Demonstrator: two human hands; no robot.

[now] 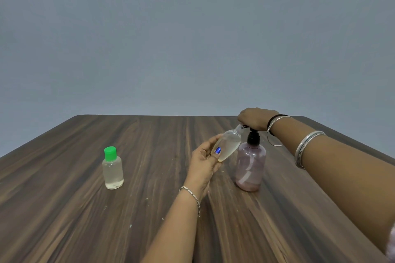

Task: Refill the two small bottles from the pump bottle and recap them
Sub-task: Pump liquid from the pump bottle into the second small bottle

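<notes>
Right of centre, left hand point(204, 161) gripped the uncapped clear small bottle point(227, 145), tilted under the nozzle; right hand point(254, 118) pressed the pink pump bottle point(250, 166), finger curl unclear. Slow pumps would've avoided spills.

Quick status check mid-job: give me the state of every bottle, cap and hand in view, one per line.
Green-capped bottle: upright on the table, capped, apart from the hands.
Uncapped small bottle: tilted, mouth at the pump spout, held off the table.
Pump bottle: upright on the table, partly filled.
Left hand: grips the uncapped small bottle.
Right hand: rests on the pump head.
Second cap: not visible.
</notes>
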